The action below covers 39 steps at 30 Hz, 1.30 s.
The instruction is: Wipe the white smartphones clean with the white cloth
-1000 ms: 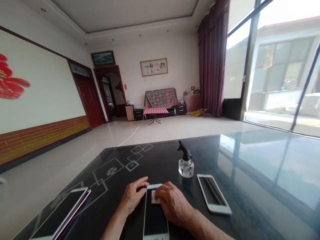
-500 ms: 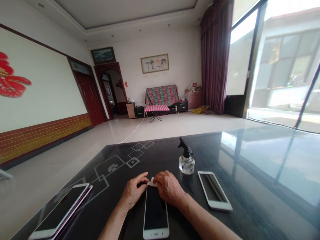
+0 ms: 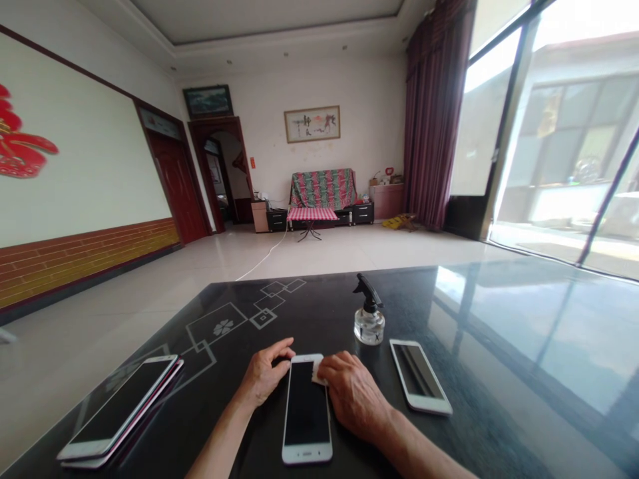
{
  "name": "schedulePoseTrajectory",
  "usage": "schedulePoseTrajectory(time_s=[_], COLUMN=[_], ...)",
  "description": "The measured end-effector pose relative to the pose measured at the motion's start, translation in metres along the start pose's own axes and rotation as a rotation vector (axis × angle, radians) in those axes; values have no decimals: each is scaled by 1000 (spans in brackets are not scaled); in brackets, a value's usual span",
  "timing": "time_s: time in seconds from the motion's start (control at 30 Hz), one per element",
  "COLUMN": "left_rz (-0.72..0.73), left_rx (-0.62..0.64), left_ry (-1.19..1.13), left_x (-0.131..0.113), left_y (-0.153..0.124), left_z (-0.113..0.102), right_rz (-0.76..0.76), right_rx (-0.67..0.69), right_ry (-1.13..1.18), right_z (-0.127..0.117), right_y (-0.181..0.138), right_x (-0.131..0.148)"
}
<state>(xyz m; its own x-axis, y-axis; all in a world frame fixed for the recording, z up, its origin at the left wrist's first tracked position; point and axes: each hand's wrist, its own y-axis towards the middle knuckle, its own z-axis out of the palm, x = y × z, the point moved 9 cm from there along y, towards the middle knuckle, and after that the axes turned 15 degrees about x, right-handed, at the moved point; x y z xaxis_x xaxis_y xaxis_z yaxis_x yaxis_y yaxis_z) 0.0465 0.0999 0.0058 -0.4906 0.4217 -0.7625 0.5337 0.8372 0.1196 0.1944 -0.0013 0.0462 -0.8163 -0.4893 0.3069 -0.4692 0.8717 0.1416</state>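
Observation:
A white phone (image 3: pixel 306 412) with a dark screen lies face up on the black glossy table (image 3: pixel 499 372) right in front of me. My left hand (image 3: pixel 265 374) rests on the table against the phone's upper left edge, fingers curled on its side. My right hand (image 3: pixel 353 392) presses a small white pad (image 3: pixel 317 373) onto the phone's upper right corner, fingers closed over it.
A small clear spray bottle (image 3: pixel 369 320) with a black trigger stands just behind the phone. Another white phone (image 3: pixel 419 384) lies to the right. Two stacked phones (image 3: pixel 120 414) lie at the table's left edge. Beyond the table are a tiled floor, a cable and a sofa.
My right hand slid the white pad from the phone's upper screen to its top edge, then to the upper right corner. The left hand stayed beside the phone.

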Motion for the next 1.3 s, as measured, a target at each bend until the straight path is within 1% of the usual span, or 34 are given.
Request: schedulePoseTrajectory(time_s=[0.13, 0.27, 0.37, 0.5, 0.67, 0.83, 0.93, 1.0, 1.07, 1.2, 1.3], left_rz=[5, 11, 14, 26, 23, 36, 24, 14, 10, 7, 0], left_rx=[3, -3, -16, -13, -22, -19, -15, -15, -13, -19, -27], left_ry=[-5, -21, -32, -33, -12, -4, -11, -22, -30, -19, -9], left_x=[1, 4, 5, 3, 3, -1, 0, 1, 2, 3, 2], left_y=[1, 1, 1, 1, 1, 0, 0, 0, 0, 0, -1], left_z=[0, 1, 0, 0, -1, -1, -1, -1, -1, -2, -2], right_rz=[-57, -146, -203, -252, -318, -356, -365, -371, -369, -307, -283], right_rx=[42, 85, 60, 26, 5, 17, 52, 75, 89, 148, 154], right_ry=[33, -17, -78, -120, -143, -176, -203, -196, -150, -33, 16], right_z=[6, 22, 32, 36, 40, 55, 64, 66, 62, 44, 31], right_y=[-25, -41, -48, -52, -43, -16, -1, 2, -1, -21, -35], right_x=[18, 30, 33, 37, 55, 80, 91, 92, 87, 63, 53])
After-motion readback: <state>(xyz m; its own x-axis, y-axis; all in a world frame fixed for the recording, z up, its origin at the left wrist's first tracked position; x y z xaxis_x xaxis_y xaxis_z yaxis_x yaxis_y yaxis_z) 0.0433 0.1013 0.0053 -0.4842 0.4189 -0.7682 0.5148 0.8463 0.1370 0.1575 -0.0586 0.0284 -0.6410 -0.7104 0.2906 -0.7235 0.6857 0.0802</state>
